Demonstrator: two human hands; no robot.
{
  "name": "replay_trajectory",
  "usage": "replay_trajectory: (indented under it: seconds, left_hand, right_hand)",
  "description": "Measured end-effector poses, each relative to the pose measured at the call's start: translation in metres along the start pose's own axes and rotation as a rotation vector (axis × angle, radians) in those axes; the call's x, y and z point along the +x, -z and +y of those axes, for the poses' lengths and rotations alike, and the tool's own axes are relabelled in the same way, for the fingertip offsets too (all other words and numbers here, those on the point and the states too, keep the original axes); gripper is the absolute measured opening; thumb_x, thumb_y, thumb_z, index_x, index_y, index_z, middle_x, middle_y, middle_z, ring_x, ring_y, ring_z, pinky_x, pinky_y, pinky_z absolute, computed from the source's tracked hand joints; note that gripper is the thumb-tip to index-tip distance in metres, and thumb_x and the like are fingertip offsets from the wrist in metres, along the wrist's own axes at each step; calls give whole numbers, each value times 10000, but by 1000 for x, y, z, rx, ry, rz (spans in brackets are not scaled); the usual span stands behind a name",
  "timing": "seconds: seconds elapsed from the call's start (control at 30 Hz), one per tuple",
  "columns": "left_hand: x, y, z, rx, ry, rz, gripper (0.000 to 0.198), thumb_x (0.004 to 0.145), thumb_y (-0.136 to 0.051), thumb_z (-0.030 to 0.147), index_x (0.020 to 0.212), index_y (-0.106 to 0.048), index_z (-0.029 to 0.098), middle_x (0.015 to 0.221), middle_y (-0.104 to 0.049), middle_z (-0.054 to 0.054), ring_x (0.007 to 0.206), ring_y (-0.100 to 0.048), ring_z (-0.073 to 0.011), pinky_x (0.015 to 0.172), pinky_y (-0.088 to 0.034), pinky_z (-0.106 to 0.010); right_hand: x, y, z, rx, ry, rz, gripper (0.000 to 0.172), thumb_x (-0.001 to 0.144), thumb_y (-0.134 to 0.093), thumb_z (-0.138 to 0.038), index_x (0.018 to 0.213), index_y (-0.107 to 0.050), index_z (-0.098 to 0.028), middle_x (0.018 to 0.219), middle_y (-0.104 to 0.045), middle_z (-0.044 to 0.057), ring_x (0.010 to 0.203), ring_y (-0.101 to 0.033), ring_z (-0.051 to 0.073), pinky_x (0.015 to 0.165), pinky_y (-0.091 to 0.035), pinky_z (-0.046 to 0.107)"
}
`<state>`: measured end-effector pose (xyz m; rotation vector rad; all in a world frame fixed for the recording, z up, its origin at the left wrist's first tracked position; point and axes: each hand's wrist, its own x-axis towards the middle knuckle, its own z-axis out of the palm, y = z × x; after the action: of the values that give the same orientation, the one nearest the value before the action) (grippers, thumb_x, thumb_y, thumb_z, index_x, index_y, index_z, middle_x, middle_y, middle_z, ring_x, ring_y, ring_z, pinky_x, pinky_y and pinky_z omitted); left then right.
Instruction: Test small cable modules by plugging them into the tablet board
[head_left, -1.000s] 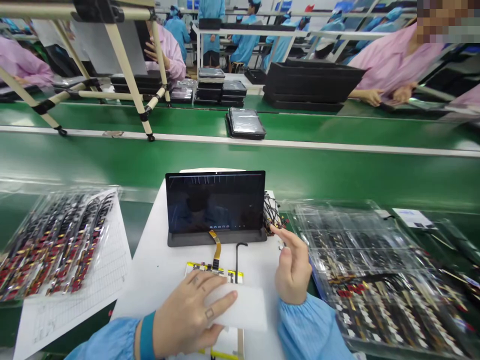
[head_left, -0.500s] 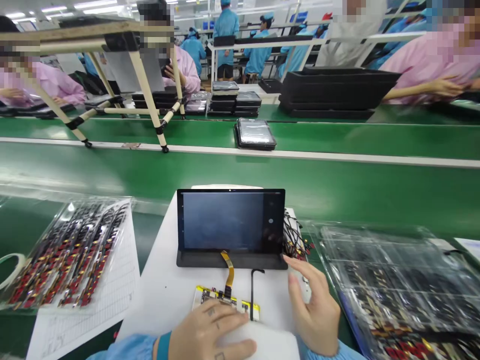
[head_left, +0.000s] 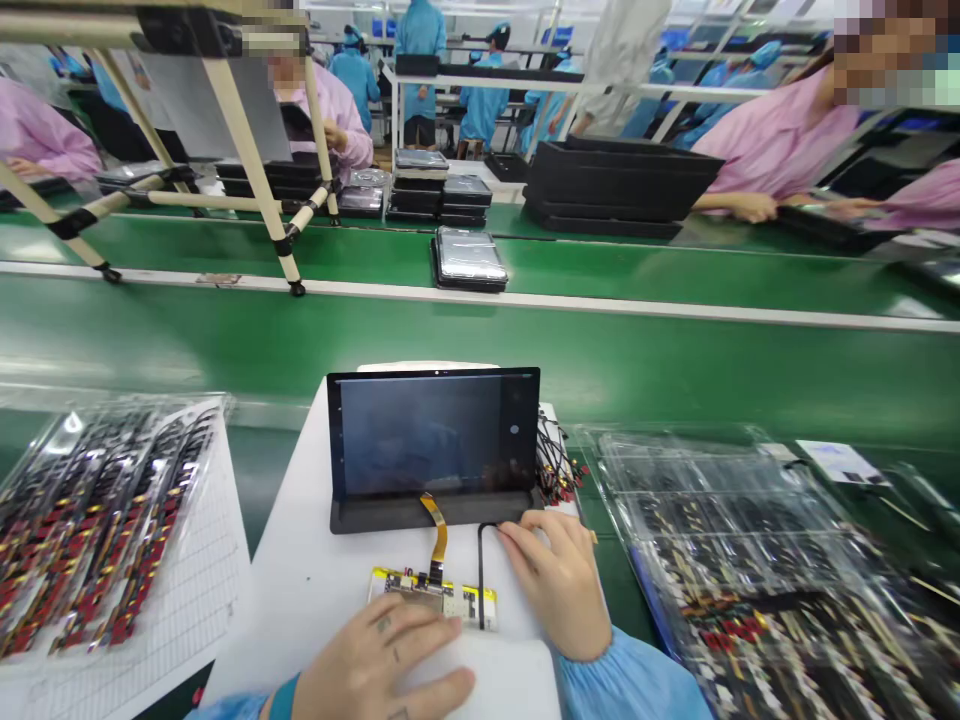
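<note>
A dark tablet screen (head_left: 431, 435) stands tilted in a black holder on a white work board (head_left: 315, 560). An orange flex cable (head_left: 435, 535) runs from it down to a small circuit board (head_left: 435, 595) with yellow tape. My left hand (head_left: 379, 665) lies flat on a white pad (head_left: 510, 680) over that board, fingers spread. My right hand (head_left: 555, 580) rests palm down beside it, fingertips touching the top of a thin black cable (head_left: 481, 570) near the holder's base. Neither hand grips anything.
Clear plastic trays of red and black parts lie at the left (head_left: 97, 520) and right (head_left: 757, 560). A bundle of thin wires (head_left: 556, 465) sits right of the tablet. Beyond is a green conveyor (head_left: 675, 360) with a stack of trays (head_left: 469, 260). People in pink and blue work opposite.
My right hand has moved left and down from the tablet's right edge onto the black cable's top. The screen went from dark to a dim grey. The left hand stayed on the pad.
</note>
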<state>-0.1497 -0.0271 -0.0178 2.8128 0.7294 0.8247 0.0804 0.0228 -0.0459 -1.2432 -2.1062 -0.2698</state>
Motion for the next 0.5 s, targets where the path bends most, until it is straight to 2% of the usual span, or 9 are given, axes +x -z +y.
replay_trajectory:
  seconds: [0.1,0.2,0.3,0.37,0.43,0.5]
  left_hand:
    - [-9,4,-3,-1,23,8,226,914,-427,188,1077,-583,204,999,-684,-72,920,-633,-168,767,-519,-293]
    - [-22,10,-7,1,40,-11,271,942,-348,227,1100,-564,185,1028,-669,-97,943,-621,-184,766,-518,-315]
    - [-31,20,-11,7,96,-87,240,896,-467,238,1118,-544,189,1050,-656,-100,955,-607,-189,783,-512,-315]
    - [-32,27,-14,-13,138,-109,287,859,-531,246,1143,-526,202,1069,-642,-104,963,-598,-189,805,-504,-309]
    - [-30,31,-18,-86,168,-66,339,874,-500,350,1182,-501,211,1109,-611,-117,991,-585,-190,819,-501,-300]
    - [-25,30,-25,-160,262,71,389,901,-401,429,1217,-473,215,1156,-567,-127,1026,-570,-197,812,-504,-299]
  right_hand:
    - [9,2,-3,-21,18,6,253,930,-396,-181,765,-583,-225,695,-542,10,656,-496,163,587,-388,305]
    - [11,10,-5,-32,53,10,252,929,-367,-153,811,-578,-223,765,-595,27,721,-542,184,601,-414,320]
    - [3,20,-1,11,97,27,220,930,-373,-145,989,-568,-227,853,-630,33,770,-582,203,652,-456,346]
    - [-7,26,3,54,101,20,271,924,-397,-141,1136,-531,-245,885,-641,23,766,-601,208,672,-479,353]
    - [-16,31,6,83,91,2,356,921,-416,-152,1250,-472,-278,924,-647,7,767,-615,210,670,-494,345]
    - [-23,36,7,105,106,-6,420,923,-427,-177,1325,-401,-295,968,-647,-5,789,-621,209,670,-500,330]
